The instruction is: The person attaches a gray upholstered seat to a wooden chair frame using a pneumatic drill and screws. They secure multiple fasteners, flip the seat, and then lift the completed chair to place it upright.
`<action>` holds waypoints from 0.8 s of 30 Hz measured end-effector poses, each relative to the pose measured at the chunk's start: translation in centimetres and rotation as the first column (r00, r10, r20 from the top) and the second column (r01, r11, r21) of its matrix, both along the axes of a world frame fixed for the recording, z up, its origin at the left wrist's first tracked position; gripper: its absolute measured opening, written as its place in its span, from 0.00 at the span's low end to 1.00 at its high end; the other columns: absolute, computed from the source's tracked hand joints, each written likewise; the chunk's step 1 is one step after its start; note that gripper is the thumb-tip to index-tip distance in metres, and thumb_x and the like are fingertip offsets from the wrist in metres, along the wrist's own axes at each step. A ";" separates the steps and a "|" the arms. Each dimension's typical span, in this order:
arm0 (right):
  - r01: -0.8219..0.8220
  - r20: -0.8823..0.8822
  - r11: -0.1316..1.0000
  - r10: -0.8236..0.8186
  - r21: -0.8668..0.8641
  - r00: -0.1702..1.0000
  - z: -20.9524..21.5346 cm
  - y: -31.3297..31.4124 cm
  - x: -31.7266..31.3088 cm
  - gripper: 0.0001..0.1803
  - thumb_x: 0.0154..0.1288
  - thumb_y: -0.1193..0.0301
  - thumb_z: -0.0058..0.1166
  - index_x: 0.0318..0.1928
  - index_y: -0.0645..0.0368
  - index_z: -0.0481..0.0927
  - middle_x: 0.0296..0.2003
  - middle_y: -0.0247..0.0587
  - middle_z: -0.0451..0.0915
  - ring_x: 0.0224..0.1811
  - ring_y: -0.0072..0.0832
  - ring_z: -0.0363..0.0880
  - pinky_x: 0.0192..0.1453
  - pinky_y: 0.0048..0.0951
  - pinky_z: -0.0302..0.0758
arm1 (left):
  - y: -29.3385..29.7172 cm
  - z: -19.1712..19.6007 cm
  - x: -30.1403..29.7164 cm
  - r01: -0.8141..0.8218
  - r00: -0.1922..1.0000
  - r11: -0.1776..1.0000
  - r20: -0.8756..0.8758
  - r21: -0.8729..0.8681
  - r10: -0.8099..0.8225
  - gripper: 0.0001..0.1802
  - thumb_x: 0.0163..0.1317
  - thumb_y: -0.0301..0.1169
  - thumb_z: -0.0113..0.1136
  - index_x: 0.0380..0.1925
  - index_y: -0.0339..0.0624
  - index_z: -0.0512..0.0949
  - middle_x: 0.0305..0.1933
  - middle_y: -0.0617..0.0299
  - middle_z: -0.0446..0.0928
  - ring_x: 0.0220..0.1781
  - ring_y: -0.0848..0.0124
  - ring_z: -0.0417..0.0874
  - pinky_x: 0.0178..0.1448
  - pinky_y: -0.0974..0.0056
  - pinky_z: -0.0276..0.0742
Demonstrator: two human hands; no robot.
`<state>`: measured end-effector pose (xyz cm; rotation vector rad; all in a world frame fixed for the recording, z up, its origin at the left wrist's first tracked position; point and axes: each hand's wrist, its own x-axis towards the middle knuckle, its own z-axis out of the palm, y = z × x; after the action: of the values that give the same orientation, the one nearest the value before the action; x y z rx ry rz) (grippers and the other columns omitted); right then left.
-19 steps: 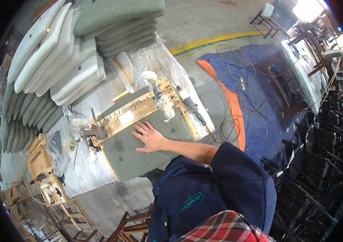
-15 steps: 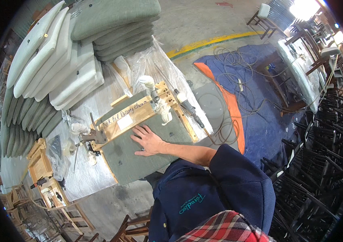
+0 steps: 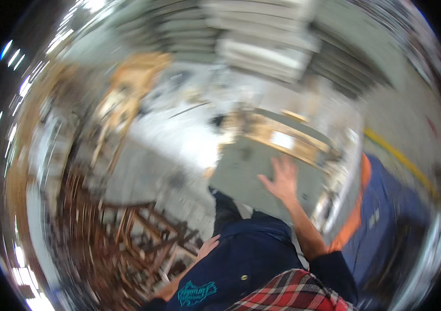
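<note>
My right hand (image 3: 284, 179) lies flat on a grey-green upholstered panel (image 3: 241, 163), fingers spread and holding nothing. The panel rests on the worktable just in front of my body. Along its far side runs a wooden jig bar (image 3: 267, 132) bearing a white paper label (image 3: 282, 140). My left hand (image 3: 209, 248) is low at my left side, beside my dark blue shirt (image 3: 231, 259). Its fingers look stretched out, though they are partly hidden and blurred, and I see nothing in them.
Stacked pale cushions (image 3: 267, 52) and darker green ones (image 3: 186, 31) stand beyond the table. A wooden frame (image 3: 137, 72) is at the left. Brown wooden chair frames (image 3: 142, 228) crowd the lower left. A blue sheet (image 3: 386, 217) with an orange edge (image 3: 352, 228) covers floor at right.
My view has swung left, blurring the scene and shifting the table rightward. My left hand and the chair frames at lower left have come into sight. My right hand stays on the panel.
</note>
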<state>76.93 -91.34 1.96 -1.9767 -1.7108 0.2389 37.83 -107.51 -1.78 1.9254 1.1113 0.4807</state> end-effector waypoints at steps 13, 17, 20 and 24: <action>-0.081 0.261 0.995 0.063 0.058 0.963 -3.4 -0.5 0.8 0.43 0.64 0.42 0.59 0.69 0.61 0.69 0.69 0.62 0.64 0.72 0.59 0.60 0.73 0.62 0.58 | -4.1 3.5 1.3 -0.039 0.997 0.965 0.076 0.259 0.020 0.29 0.69 0.29 0.53 0.70 0.45 0.61 0.73 0.42 0.63 0.71 0.46 0.70 0.71 0.48 0.70; -0.096 0.264 0.993 0.074 0.073 0.962 -3.1 -0.2 1.1 0.44 0.64 0.42 0.58 0.69 0.61 0.68 0.69 0.61 0.64 0.72 0.58 0.60 0.71 0.65 0.58 | -3.5 3.3 1.4 -0.034 0.998 0.961 0.056 0.276 0.019 0.29 0.70 0.30 0.53 0.70 0.45 0.61 0.73 0.43 0.64 0.71 0.47 0.70 0.71 0.49 0.70; -0.099 0.239 0.991 0.075 0.092 0.968 -3.3 0.1 1.1 0.43 0.65 0.42 0.57 0.69 0.60 0.68 0.69 0.61 0.63 0.73 0.58 0.59 0.71 0.67 0.58 | -2.9 3.1 1.1 -0.014 0.998 0.955 0.058 0.297 -0.003 0.29 0.70 0.31 0.52 0.70 0.45 0.61 0.73 0.43 0.64 0.71 0.47 0.70 0.71 0.49 0.70; -0.059 0.247 0.998 0.053 0.016 0.968 -3.3 -0.1 0.8 0.43 0.65 0.41 0.56 0.69 0.59 0.67 0.69 0.60 0.62 0.73 0.58 0.58 0.72 0.68 0.57 | -2.6 2.7 0.8 0.001 0.998 0.955 0.058 0.296 -0.019 0.28 0.70 0.31 0.51 0.70 0.45 0.61 0.73 0.43 0.64 0.71 0.47 0.70 0.71 0.49 0.70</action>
<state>77.77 -91.48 -1.34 -2.0120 -1.9154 -0.0087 38.59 -110.14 0.96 2.1569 1.0357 0.7297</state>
